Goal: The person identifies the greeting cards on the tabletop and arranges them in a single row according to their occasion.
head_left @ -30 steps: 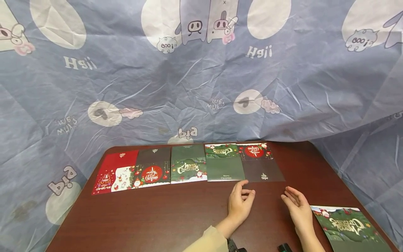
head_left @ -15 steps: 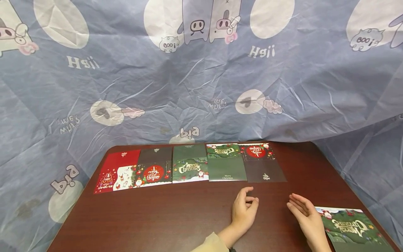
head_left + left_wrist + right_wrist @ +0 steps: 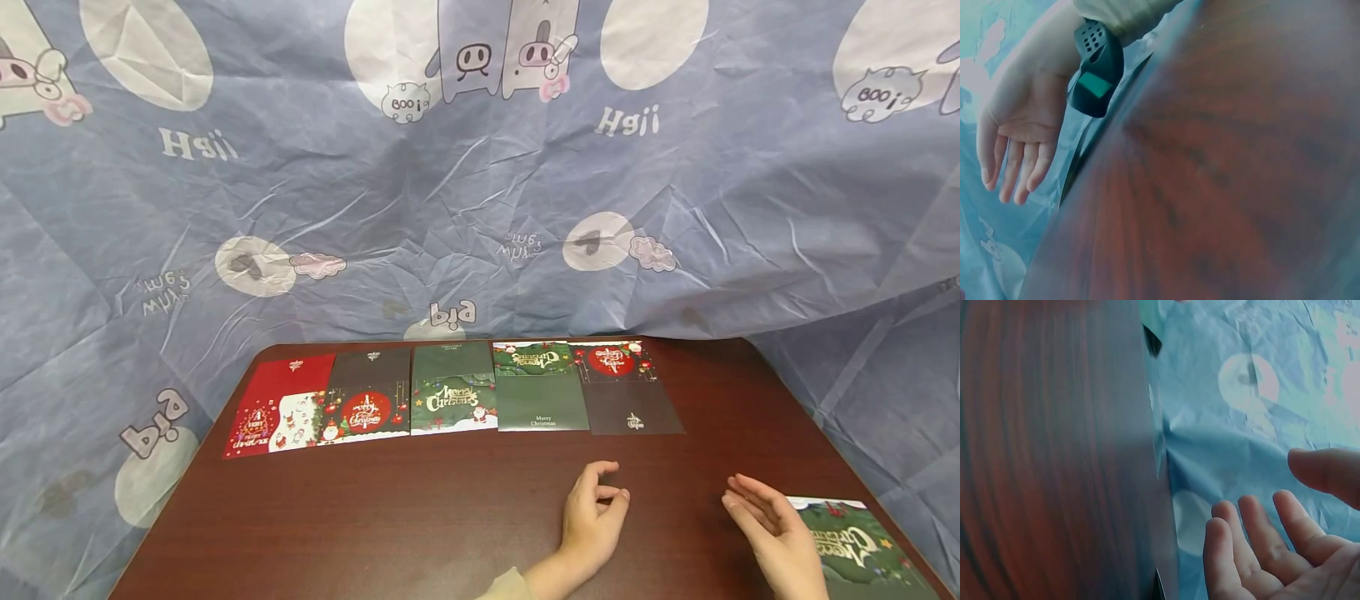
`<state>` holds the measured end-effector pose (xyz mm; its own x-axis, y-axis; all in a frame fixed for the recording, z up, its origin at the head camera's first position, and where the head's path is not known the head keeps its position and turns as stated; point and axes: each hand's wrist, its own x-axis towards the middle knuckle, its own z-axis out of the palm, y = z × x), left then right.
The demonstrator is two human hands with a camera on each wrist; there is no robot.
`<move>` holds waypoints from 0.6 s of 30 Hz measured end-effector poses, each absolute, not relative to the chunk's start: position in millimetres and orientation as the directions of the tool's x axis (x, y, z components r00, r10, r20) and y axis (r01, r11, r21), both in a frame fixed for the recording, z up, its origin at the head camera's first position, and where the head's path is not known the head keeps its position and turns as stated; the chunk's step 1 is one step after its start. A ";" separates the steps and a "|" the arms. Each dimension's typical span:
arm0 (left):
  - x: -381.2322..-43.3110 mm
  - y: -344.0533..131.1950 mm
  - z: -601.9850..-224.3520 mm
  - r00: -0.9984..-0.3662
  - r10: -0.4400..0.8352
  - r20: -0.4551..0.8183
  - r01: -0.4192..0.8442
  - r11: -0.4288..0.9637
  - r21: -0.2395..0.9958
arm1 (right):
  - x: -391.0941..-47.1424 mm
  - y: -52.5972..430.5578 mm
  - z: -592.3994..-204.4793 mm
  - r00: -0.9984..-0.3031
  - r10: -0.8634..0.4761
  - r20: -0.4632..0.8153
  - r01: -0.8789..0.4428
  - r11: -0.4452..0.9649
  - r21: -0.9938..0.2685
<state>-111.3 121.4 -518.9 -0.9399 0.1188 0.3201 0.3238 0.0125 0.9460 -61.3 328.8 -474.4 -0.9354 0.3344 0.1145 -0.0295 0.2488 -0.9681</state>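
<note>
Over the bare brown tabletop in the head view is my left hand, its fingers loosely bent and holding nothing. To its right, my right hand has relaxed fingers and covers the left part of a green Christmas card near the table's right edge. Beyond both hands a row of opened-out Christmas cards lies flat. It runs from a red card and a dark card to a green card, another green card and a dark card at the right end.
Brown wood makes up the table. Behind and beside it hangs a creased blue-grey cloth with cartoon prints. The left wrist view also shows a dark wrist device with a green screen, below a beige sleeve.
Both hands have drawn back from the row of cards and moved to the right. The right hand now overlaps the green card at the right edge. The cards look unmoved.
</note>
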 end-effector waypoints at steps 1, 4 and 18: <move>-110.0 121.6 -518.6 -0.941 0.127 0.315 0.319 0.009 0.948 | -59.8 332.0 -474.1 -0.936 0.336 0.106 -0.032 0.219 -0.975; -105.4 122.5 -517.4 -0.939 0.152 0.308 0.311 -0.005 0.950 | -55.6 341.5 -473.3 -0.936 0.342 0.085 -0.021 0.187 -0.982; -82.7 129.5 -511.1 -0.939 0.253 0.233 0.213 -0.102 0.972 | -40.3 381.3 -470.8 -0.799 0.591 -0.113 0.162 0.030 -0.986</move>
